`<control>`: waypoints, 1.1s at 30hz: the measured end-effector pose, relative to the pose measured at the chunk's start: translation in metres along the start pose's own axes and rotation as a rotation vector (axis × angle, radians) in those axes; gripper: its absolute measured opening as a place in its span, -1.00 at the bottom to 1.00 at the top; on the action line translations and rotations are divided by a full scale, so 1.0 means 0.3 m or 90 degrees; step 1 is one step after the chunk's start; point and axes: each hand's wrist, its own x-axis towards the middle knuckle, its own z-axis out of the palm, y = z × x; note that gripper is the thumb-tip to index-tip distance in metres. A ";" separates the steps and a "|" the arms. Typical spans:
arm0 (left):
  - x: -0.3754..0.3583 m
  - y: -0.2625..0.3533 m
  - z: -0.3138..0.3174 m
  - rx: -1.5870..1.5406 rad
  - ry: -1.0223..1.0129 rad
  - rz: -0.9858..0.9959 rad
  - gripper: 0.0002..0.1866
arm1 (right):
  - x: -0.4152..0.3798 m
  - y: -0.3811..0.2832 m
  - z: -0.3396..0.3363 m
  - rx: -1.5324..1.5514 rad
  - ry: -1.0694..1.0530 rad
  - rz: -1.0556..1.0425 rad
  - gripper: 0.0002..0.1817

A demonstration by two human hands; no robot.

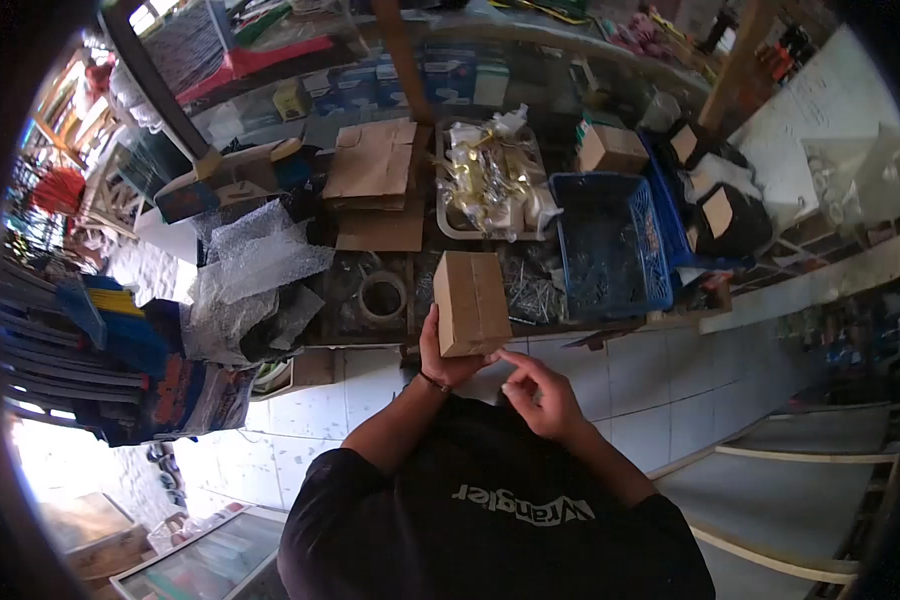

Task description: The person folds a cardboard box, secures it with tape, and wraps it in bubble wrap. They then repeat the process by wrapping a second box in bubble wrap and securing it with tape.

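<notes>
Two hands and one small carton make up the main entry; we list the bench contents from left to right.

Bubble wrap [255,262]: crumpled sheets heaped at the left end of the workbench [342,300].
Tape roll [381,296]: lying flat, just left of the carton.
Cardboard sheets [378,185]: flat pieces stacked behind the roll.
Our left hand [442,360]: fingers closed around the lower end of the cardboard box [470,302], gripping it from underneath and behind. The box stands upright at the bench's front edge, long axis running away from us and leaning slightly left. It lies directly above the left hand and up and to the left of the right.
Our right hand [538,395]: holding nothing, loosely curled, index finger extended so that its tip touches or nearly touches the box's lower right corner; we cannot tell which. The left hand is the nearer, being already in contact.
Tray [448,222]: grey, holding gold-coloured items in clear wrapping.
Blue basket [610,245]: right of the tray; contents too dark to identify.
Second carton [612,148]: behind the basket.

Hidden: the box's far face and underside, and the left palm. The scatter of small metal pieces beside the basket is indistinct.
</notes>
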 end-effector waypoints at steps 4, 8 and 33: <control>-0.006 0.075 0.010 -0.003 -0.009 -0.016 -0.27 | 0.147 -0.017 0.032 -0.066 -0.096 0.069 -0.49; 0.005 0.172 -0.013 0.048 -0.061 -0.002 -0.30 | 0.223 -0.004 -0.031 -0.029 -0.035 0.135 -0.54; 0.185 0.285 0.102 1.818 -0.151 0.339 -0.20 | 0.381 0.295 0.013 -0.218 0.249 0.165 -0.58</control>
